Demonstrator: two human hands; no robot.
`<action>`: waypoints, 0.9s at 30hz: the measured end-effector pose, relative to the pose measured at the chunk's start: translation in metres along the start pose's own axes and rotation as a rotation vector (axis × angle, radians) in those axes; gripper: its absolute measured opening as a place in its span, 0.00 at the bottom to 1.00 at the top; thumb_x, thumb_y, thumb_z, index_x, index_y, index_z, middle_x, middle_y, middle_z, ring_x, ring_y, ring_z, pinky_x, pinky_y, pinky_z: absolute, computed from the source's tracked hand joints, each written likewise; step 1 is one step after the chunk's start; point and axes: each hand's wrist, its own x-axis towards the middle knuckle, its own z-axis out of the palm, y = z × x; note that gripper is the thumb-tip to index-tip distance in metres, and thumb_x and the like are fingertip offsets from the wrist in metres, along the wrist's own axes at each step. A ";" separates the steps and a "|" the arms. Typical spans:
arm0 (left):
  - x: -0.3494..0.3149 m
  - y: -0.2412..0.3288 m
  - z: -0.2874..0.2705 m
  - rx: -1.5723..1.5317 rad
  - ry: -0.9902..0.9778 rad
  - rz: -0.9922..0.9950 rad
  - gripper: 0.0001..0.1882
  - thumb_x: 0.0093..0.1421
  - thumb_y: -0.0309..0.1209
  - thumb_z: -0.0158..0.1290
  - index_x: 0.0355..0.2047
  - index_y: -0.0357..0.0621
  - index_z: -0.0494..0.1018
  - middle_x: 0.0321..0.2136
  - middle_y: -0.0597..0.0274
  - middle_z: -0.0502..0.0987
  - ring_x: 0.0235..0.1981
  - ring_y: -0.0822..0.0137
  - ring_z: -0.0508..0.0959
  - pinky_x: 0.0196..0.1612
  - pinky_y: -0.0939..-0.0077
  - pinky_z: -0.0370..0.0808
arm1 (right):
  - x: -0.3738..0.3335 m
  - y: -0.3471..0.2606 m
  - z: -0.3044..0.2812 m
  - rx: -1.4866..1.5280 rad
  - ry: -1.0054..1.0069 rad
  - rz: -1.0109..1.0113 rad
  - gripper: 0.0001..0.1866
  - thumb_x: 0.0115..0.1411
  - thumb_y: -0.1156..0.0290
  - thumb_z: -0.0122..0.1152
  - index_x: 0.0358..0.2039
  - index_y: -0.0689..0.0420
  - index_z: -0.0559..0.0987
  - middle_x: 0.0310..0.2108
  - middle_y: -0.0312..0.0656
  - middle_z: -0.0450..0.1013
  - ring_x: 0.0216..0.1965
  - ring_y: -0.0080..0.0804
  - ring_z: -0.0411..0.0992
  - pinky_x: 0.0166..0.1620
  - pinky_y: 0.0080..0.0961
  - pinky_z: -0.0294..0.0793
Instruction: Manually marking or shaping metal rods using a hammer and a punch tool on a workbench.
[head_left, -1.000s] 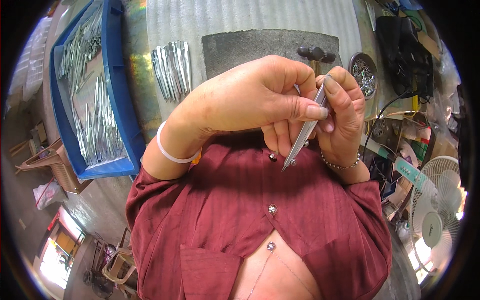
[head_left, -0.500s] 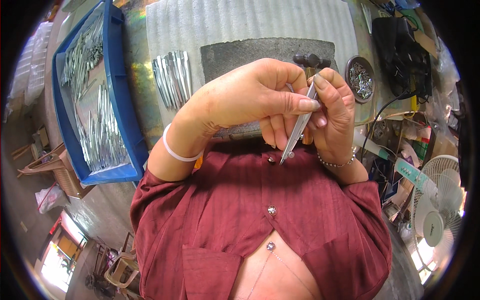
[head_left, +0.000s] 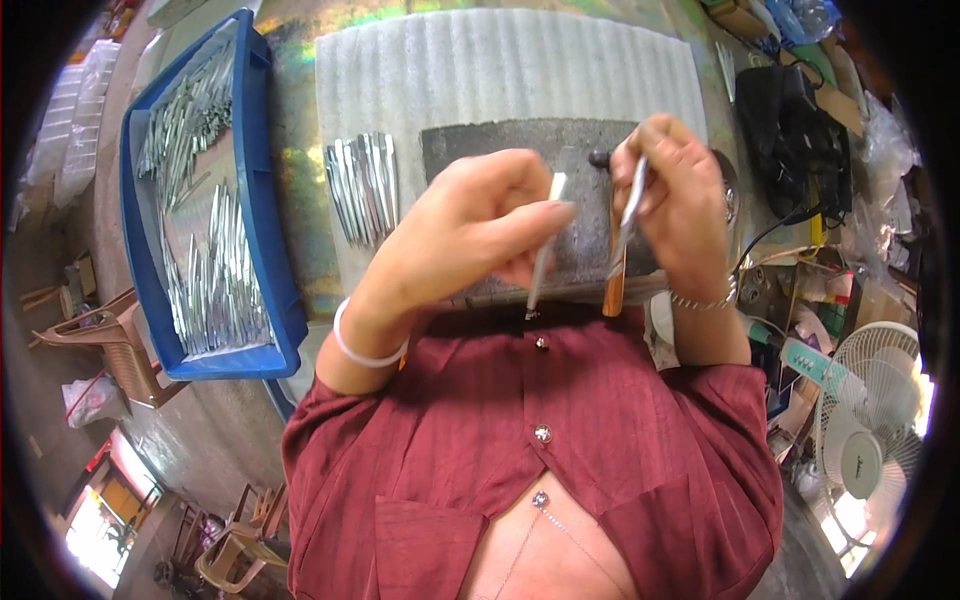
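My left hand [head_left: 485,220] pinches a slim silver metal strip [head_left: 541,262] between thumb and fingers, its lower end pointing down toward my shirt. Apart from it, my right hand [head_left: 675,195] grips another narrow silver metal piece [head_left: 632,200], blurred by motion. Under and beside the right hand lies a hammer with an orange-brown wooden handle [head_left: 614,285] and a black head [head_left: 600,158], mostly hidden by that hand. Below both hands is a dark grey rectangular slab [head_left: 500,140]. A row of silver metal strips [head_left: 360,190] lies left of the slab.
White ribbed foam sheet [head_left: 510,60] covers the bench under the slab. At left stands a blue tray [head_left: 262,180] holding many metal strips. My right hand partly hides a dark round bowl [head_left: 732,185]. A black device [head_left: 790,140] with a cable and a white fan [head_left: 865,420] are at right.
My hands were together on one jointed silver piece; now they are apart, each with a metal piece. The right hand has risen slightly, and the view has shifted a little.
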 end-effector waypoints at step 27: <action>-0.032 -0.083 -0.059 1.208 1.236 0.125 0.30 0.53 0.38 0.57 0.51 0.34 0.63 0.49 0.39 0.66 0.50 0.46 0.67 0.50 0.61 0.67 | 0.047 -0.024 -0.037 -1.160 -0.040 -0.311 0.20 0.57 0.73 0.56 0.51 0.59 0.68 0.38 0.38 0.69 0.25 0.18 0.63 0.28 0.16 0.64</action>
